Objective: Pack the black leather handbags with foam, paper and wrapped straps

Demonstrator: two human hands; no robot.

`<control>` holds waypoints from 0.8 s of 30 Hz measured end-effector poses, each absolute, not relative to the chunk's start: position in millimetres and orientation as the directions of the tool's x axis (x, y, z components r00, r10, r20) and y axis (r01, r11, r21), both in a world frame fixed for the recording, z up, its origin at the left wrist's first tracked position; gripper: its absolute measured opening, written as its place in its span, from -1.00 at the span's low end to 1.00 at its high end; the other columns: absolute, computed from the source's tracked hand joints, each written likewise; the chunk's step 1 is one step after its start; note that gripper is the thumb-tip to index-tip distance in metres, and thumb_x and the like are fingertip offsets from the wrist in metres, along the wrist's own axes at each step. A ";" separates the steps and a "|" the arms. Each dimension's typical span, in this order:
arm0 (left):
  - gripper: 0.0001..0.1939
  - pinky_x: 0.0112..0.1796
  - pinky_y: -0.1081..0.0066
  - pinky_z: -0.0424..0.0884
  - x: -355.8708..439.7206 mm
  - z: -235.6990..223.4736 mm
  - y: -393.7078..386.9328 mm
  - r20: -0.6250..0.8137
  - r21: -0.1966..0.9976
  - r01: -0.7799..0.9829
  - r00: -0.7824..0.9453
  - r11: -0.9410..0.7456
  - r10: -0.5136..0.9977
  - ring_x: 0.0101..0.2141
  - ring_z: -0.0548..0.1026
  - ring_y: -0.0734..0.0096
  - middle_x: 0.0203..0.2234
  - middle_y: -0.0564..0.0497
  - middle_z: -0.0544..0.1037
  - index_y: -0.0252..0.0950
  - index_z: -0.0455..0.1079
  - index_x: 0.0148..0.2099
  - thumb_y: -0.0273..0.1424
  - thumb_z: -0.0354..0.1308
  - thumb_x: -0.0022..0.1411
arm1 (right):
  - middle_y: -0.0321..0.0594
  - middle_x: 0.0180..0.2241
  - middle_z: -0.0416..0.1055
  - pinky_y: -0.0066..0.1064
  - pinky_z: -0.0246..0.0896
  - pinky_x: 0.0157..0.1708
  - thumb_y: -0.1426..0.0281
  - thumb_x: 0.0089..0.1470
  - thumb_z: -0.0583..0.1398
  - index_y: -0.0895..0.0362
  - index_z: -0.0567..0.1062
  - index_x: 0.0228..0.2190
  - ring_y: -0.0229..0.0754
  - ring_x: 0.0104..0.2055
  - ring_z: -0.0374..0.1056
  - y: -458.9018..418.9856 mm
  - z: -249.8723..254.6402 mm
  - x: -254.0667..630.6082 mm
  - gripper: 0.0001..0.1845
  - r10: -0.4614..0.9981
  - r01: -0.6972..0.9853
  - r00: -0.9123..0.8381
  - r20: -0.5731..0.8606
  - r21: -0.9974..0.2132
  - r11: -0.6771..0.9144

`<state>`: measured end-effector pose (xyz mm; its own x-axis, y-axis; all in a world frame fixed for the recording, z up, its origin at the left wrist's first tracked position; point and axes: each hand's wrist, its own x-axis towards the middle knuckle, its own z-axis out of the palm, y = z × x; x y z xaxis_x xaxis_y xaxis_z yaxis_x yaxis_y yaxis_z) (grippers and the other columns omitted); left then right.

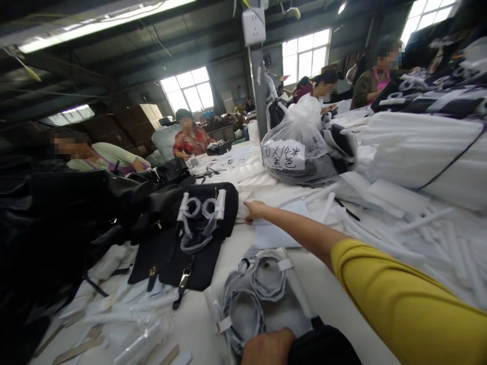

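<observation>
At the bottom edge, my left hand (269, 348) has its fingers curled against a black bag (323, 344), partly cut off by the frame. Plastic-wrapped loops of strap (268, 276), held by white bands, lie just beyond that hand. My right hand (254, 210) is stretched far across the table, its arm in a yellow sleeve. Its fingers are bent together by white sheet material; what they pinch is too small to make out. Left of it lies a flat black bag (226, 228) with wrapped straps (198, 243) and a gold-coloured clasp (184, 279).
Dark bags are heaped at the left (76, 213). A clear plastic sack with a handwritten label (285, 154) stands by a grey post (258, 91). White foam pieces (418, 223) cover the right side, beside a tied stack (429, 152). Several people work around the table.
</observation>
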<state>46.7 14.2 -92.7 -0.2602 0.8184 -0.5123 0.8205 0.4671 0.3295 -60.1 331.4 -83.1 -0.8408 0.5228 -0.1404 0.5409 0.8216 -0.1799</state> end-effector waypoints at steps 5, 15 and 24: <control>-0.53 -0.24 0.34 0.41 52.1 -75.0 3.4 -0.375 0.401 0.802 -0.297 0.442 0.878 -0.23 0.60 -0.01 -0.34 -0.07 0.67 -0.15 0.59 -0.23 0.06 0.38 -0.09 | -0.09 0.04 0.38 -0.10 0.39 -0.05 0.26 0.24 0.20 0.15 0.41 0.03 -0.07 -0.02 0.39 322.0 -71.5 -57.7 -0.63 0.494 0.504 -0.862 -0.115 -0.090 0.859; -0.65 -0.41 0.44 0.30 54.6 -67.8 -7.2 -0.227 0.339 0.882 -0.259 0.326 0.939 -0.35 0.62 0.16 -0.44 0.01 0.65 -0.16 0.56 -0.26 -0.02 0.33 0.06 | 0.06 -0.04 0.48 -0.25 0.21 0.01 0.39 0.25 0.15 0.28 0.52 -0.10 0.03 0.05 0.37 296.2 26.0 45.5 -0.74 0.408 0.390 -0.893 0.188 -0.126 0.912; -0.57 -0.44 0.52 0.45 44.8 -54.2 -61.7 0.128 0.540 0.815 -0.329 0.213 0.936 -0.49 0.60 0.34 -0.48 0.08 0.64 -0.20 0.58 -0.28 0.07 0.30 0.05 | -0.35 -0.23 0.55 -0.29 0.29 -0.03 0.41 -0.02 0.32 0.11 0.61 -0.17 -0.16 -0.12 0.44 212.8 68.5 254.0 -0.70 0.607 -0.008 -0.677 0.416 -0.829 0.559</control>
